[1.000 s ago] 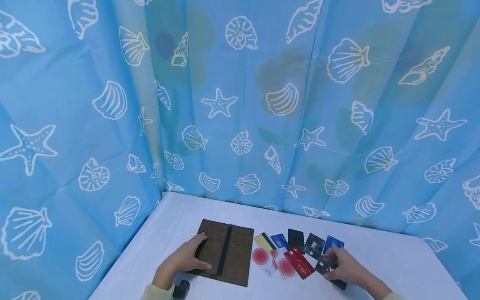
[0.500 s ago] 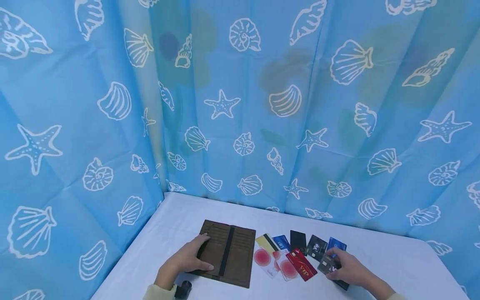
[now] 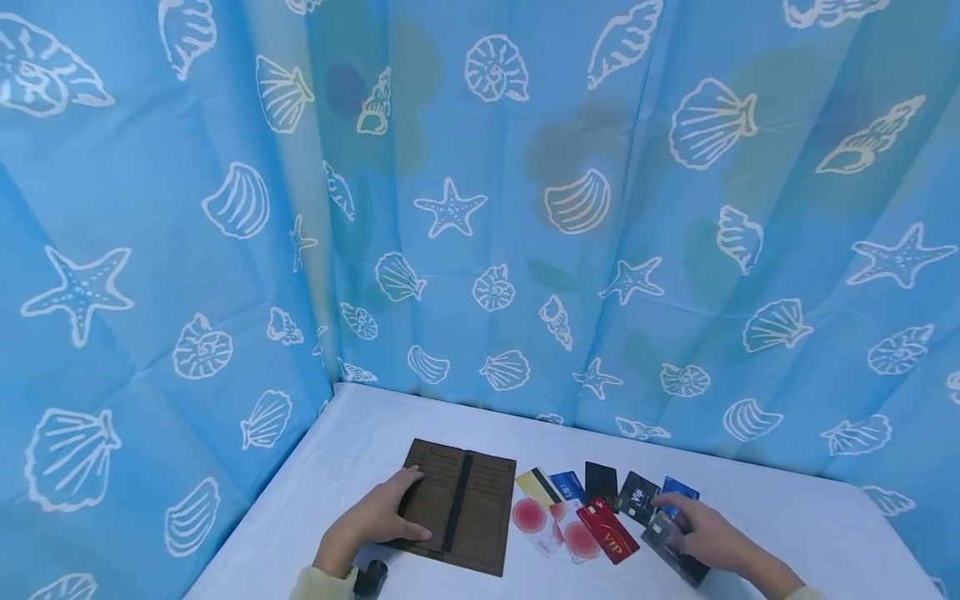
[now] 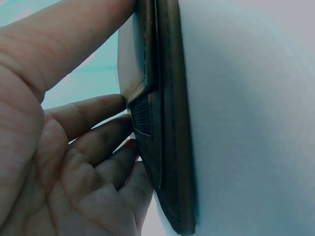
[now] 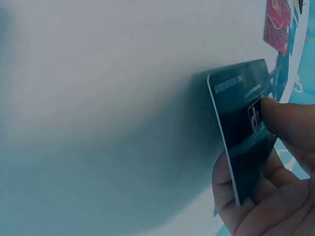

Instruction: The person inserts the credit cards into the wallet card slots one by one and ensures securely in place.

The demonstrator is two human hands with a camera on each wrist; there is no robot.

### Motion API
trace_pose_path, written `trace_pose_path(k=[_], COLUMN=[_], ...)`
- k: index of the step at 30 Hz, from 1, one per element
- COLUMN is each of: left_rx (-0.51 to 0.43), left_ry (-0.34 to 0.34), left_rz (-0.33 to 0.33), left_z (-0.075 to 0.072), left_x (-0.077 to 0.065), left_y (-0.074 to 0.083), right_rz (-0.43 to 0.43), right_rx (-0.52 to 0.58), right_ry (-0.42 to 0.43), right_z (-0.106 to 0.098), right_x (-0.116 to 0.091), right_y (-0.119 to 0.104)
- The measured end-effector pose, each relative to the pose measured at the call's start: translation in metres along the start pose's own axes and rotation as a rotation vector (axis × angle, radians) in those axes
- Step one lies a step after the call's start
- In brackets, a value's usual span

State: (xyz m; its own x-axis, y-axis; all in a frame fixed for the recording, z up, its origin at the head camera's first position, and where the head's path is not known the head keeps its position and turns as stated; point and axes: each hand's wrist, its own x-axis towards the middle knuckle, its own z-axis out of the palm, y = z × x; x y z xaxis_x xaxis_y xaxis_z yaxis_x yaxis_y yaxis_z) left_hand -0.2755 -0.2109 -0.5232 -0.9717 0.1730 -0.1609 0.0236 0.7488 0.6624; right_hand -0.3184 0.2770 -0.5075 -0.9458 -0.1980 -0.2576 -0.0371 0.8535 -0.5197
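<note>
While left hand (image 3: 381, 510) is resting on it, fingers relaxed, wallet (image 3: 480, 521): lying open, slots (image 3: 491, 482) showing
Right hand (image 3: 705, 533): pinching dark card (image 5: 234, 113)
Red card (image 3: 607, 531): reading "VIP"

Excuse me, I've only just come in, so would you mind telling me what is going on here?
A person is at a white-covered table with a wallet and some cards. Their left hand rests on the brown wallet, which lies open. Their right hand has a dark card in its grip. Other cards, including a red one marked VIP, lie spread beside the wallet, some of them overlapping.
</note>
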Motion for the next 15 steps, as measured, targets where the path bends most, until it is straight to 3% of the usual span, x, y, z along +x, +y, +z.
trace_pose_path(k=[9, 15], left_rx=[-0.007, 0.000], left_ry=[0.007, 0.009], left_rz=[-0.006, 0.001], left_z=[-0.001, -0.001], left_x=[-0.002, -0.002], left_y=[0.003, 0.004], right_rz=[-0.064, -0.098], right_rx=[-0.015, -0.008], right_ry=[0.025, 0.062], right_z=[-0.028, -0.042], right_x=[0.006, 0.008], right_y=[0.000, -0.015])
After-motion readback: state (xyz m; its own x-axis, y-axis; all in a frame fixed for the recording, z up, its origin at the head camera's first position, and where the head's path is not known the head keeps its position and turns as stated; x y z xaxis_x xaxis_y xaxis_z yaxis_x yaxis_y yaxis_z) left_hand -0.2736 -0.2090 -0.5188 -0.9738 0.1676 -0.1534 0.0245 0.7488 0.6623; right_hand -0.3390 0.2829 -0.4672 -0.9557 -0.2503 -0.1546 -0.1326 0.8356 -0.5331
